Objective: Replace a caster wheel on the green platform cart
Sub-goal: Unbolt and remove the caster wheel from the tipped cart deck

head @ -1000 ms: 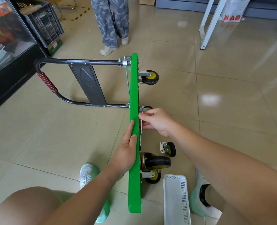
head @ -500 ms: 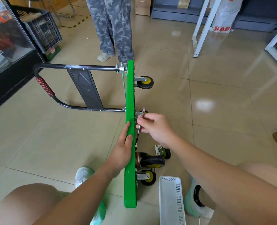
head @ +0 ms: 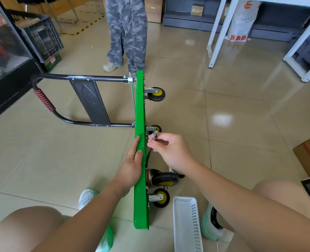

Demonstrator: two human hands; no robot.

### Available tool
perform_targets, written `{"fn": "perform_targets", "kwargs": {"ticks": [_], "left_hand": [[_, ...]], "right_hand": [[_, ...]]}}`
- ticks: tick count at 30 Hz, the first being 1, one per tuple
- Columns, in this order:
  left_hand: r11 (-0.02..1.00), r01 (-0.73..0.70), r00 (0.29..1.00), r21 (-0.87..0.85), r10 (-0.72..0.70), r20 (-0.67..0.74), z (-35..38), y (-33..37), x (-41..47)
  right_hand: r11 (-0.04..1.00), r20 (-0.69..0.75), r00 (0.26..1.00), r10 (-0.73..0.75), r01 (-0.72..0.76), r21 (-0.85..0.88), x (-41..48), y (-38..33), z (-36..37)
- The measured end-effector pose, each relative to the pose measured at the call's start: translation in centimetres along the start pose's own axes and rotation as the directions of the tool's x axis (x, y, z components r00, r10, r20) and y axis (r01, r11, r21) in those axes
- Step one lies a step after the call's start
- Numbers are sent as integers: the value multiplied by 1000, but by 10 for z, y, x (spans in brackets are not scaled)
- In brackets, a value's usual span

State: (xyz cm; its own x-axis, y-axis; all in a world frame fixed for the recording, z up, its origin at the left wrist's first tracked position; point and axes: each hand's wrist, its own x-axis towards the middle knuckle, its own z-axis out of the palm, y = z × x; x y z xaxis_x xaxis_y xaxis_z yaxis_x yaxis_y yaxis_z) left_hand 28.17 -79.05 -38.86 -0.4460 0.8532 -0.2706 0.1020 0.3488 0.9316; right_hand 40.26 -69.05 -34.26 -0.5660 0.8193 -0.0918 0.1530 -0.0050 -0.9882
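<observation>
The green platform cart (head: 139, 110) is pressed by the flat left hand (head: 132, 160). A wrench (head: 155, 135) is pinched by the right hand (head: 170, 150), just before 1 caster wheel (head: 157, 128).

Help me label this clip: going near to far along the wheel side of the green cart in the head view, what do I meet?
Near to far: white basket → nearest yellow-hubbed caster → big black wheel → right hand pinching a wrench → middle caster → far caster → person in camouflage trousers.
</observation>
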Motion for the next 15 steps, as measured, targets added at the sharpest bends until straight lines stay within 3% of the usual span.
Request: {"fn": "perform_targets", "kwargs": {"ticks": [5, 15], "left_hand": [[1000, 27, 999, -7, -27, 20, 1, -2, 1], [998, 53, 998, -39, -52, 17, 3, 0, 1]], "right_hand": [[995, -76, 997, 20, -13, 94, 21, -17, -9], [980, 66, 979, 195, -197, 35, 73, -9, -7]]}}
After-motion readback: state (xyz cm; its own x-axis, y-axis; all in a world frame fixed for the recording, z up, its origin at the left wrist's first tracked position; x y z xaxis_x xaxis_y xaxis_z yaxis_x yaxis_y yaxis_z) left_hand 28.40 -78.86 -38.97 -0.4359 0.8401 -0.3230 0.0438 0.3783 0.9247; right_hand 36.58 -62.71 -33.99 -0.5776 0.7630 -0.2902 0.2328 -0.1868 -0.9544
